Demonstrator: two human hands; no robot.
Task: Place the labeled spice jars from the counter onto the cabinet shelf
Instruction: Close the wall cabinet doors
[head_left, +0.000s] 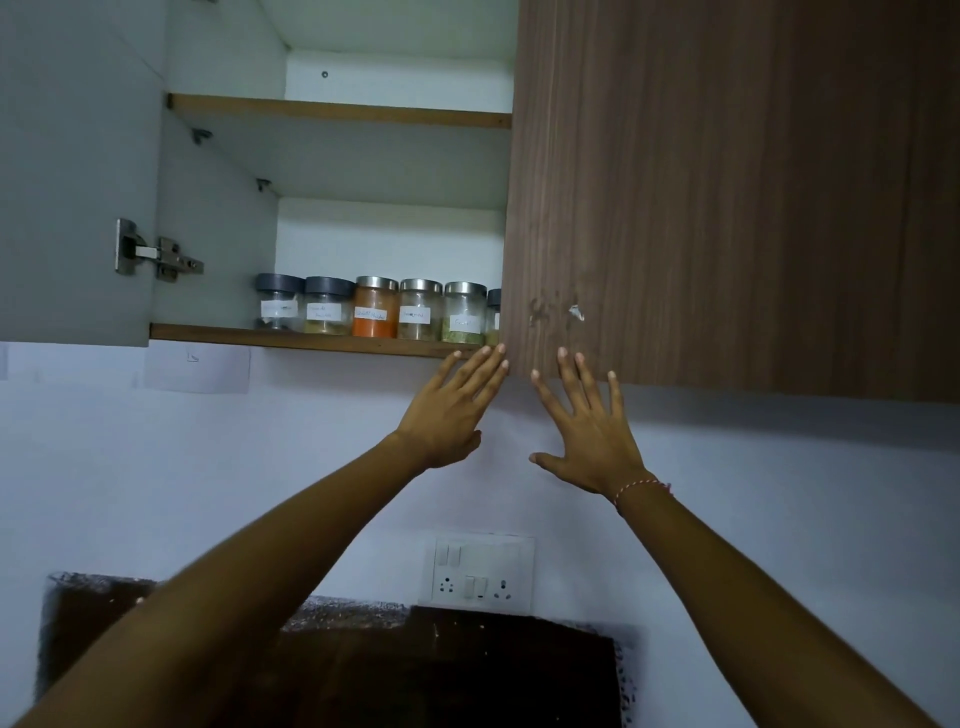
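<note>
Several labeled spice jars stand in a row on the lower cabinet shelf (322, 340): a grey-lidded jar (279, 302) at the left, another grey-lidded jar (328, 306), an orange-filled jar (375, 306) with a steel lid, then two steel-lidded jars (462, 313); one more jar is half hidden by the brown door (727, 197). My left hand (452, 410) is raised with straight fingers, its tips at the door's lower left edge. My right hand (589, 426) is spread flat, fingertips on the door's bottom edge. Both hands hold nothing.
The grey left door (72, 171) stands open, its hinge (156, 257) showing. An upper shelf (337, 111) sits above the jars. Below on the white wall is a switch and socket plate (483, 574), and a dark counter backsplash (415, 670) lies beneath.
</note>
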